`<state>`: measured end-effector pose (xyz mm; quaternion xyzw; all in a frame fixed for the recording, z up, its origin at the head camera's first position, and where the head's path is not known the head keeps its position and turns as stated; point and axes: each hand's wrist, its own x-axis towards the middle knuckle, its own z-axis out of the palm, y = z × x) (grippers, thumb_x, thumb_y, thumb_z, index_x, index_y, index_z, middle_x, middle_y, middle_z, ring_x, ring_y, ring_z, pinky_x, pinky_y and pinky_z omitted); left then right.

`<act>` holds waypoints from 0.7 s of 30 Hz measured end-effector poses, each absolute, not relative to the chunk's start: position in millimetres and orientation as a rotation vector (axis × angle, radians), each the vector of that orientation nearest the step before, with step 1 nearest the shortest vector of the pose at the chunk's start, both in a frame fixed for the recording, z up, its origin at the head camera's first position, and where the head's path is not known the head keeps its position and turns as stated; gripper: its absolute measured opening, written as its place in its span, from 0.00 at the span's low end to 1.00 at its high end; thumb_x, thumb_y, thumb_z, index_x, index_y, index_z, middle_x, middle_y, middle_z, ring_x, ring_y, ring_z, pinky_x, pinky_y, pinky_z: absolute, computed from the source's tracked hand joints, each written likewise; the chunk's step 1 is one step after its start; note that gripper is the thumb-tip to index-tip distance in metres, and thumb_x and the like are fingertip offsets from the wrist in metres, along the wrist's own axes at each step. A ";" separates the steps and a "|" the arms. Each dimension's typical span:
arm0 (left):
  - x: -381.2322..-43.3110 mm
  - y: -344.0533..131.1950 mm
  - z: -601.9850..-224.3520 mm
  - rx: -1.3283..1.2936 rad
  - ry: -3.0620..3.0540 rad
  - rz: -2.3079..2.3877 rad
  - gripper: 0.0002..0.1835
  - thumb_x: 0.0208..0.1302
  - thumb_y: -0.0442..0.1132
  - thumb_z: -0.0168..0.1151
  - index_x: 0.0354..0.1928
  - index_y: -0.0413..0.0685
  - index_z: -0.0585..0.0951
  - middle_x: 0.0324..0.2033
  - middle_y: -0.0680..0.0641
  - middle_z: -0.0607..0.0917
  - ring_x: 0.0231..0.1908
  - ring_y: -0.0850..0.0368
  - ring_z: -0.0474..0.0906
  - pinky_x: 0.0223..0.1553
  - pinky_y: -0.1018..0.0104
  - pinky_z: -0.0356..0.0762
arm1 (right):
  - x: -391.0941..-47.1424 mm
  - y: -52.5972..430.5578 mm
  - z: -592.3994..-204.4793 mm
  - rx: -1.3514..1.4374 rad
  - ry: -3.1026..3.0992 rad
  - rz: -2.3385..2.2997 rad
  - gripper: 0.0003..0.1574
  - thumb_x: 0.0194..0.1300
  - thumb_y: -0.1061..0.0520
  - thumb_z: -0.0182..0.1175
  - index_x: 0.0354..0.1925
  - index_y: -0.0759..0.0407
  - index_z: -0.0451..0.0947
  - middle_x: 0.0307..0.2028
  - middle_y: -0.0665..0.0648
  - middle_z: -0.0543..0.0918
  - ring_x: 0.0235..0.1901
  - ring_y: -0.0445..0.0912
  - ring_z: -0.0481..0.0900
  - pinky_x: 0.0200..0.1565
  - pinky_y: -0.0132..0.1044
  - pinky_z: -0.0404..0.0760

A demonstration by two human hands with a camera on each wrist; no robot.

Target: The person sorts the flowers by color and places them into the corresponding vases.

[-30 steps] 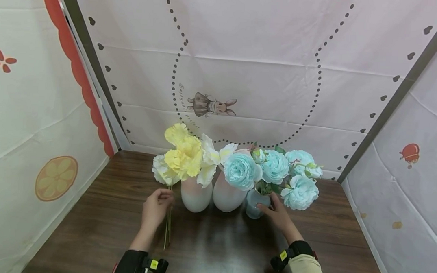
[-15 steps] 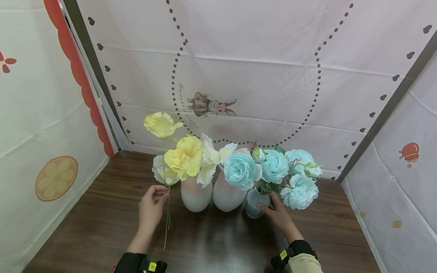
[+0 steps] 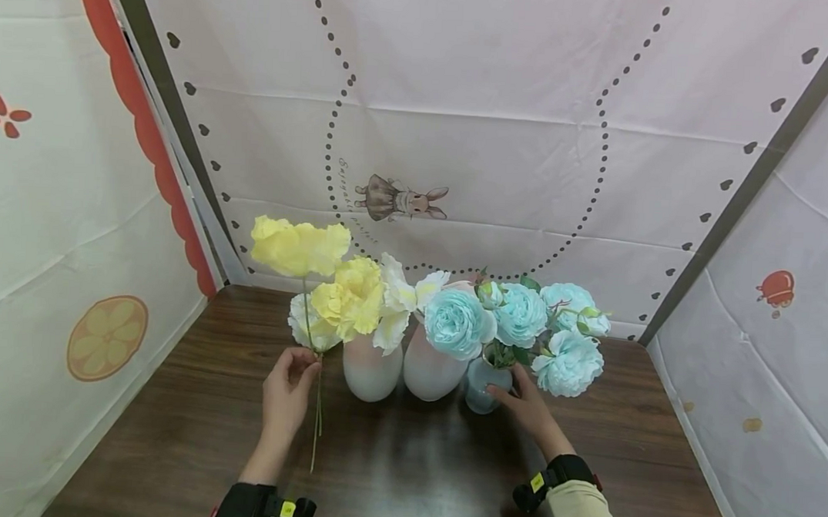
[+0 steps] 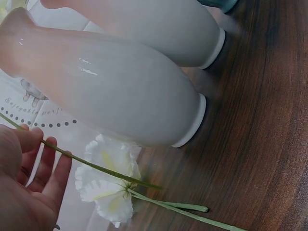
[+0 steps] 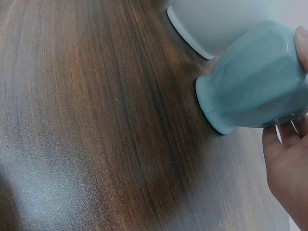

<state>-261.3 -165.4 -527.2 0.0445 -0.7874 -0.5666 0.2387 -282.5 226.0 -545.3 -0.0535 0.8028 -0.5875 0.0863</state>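
Observation:
My left hand [image 3: 286, 388] pinches the thin green stem [image 4: 103, 169] of a yellow artificial flower [image 3: 299, 247] between thumb and fingers. Its bloom stands above the hand, left of a second yellow flower [image 3: 350, 298] at the mouth of the left pink-and-white vase [image 3: 372, 378]. Below the held stem, a white flower [image 4: 108, 180] lies on the table. My right hand [image 3: 531, 412] holds a small blue vase [image 3: 479, 386] around its side, with its base on the table. Light-blue peonies [image 3: 567, 365] fan out of that vase.
A second pink-and-white vase [image 3: 433, 373] stands between the left vase and the blue one. White petals [image 3: 394, 304] spread over the left vase's top. Printed cloth walls [image 3: 474, 161] enclose the dark wooden table [image 3: 411, 474] at the back and sides.
The held yellow flower has come up and left, away from the other yellow bloom. My left hand has shifted slightly left. The right hand and blue vase have stayed put.

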 end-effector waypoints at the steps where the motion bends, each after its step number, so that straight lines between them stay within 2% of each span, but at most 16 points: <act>1: -261.2 -165.3 -527.8 0.099 -2.141 -1.552 0.05 0.66 0.30 0.63 0.41 0.35 0.78 0.39 0.39 0.85 0.39 0.76 0.76 0.42 0.87 0.75 | -282.5 226.0 -545.5 -0.162 2.392 -1.751 0.44 0.73 0.50 0.58 0.77 0.51 0.47 0.78 0.62 0.51 0.79 0.60 0.45 0.75 0.64 0.49; 10: -256.8 -160.8 -525.0 -0.109 -1.985 -1.558 0.06 0.60 0.24 0.66 0.38 0.33 0.78 0.35 0.42 0.85 0.38 0.73 0.80 0.40 0.83 0.80 | -283.5 226.3 -546.5 -0.175 2.387 -1.759 0.43 0.73 0.50 0.58 0.76 0.51 0.49 0.78 0.62 0.53 0.78 0.60 0.46 0.75 0.64 0.48; 13: -250.1 -155.0 -510.4 -0.287 -1.865 -1.593 0.05 0.59 0.20 0.64 0.35 0.32 0.79 0.34 0.47 0.86 0.38 0.73 0.82 0.42 0.83 0.79 | -283.6 226.1 -546.9 -0.179 2.387 -1.763 0.43 0.73 0.50 0.58 0.76 0.51 0.49 0.78 0.62 0.54 0.78 0.60 0.47 0.75 0.64 0.49; 17: -236.6 -142.4 -472.9 -0.499 -1.754 -1.464 0.05 0.57 0.19 0.65 0.30 0.32 0.80 0.29 0.48 0.85 0.35 0.73 0.81 0.40 0.84 0.79 | -283.3 226.0 -546.1 -0.176 2.388 -1.759 0.44 0.73 0.50 0.58 0.77 0.51 0.48 0.78 0.62 0.52 0.79 0.60 0.45 0.75 0.64 0.48; 21: -239.0 -141.7 -475.1 -0.453 -1.827 -1.403 0.09 0.52 0.14 0.64 0.29 0.31 0.79 0.30 0.47 0.82 0.36 0.74 0.79 0.41 0.84 0.79 | -282.2 225.9 -545.4 -0.173 2.391 -1.756 0.45 0.73 0.50 0.58 0.77 0.51 0.47 0.78 0.63 0.51 0.79 0.60 0.45 0.75 0.64 0.48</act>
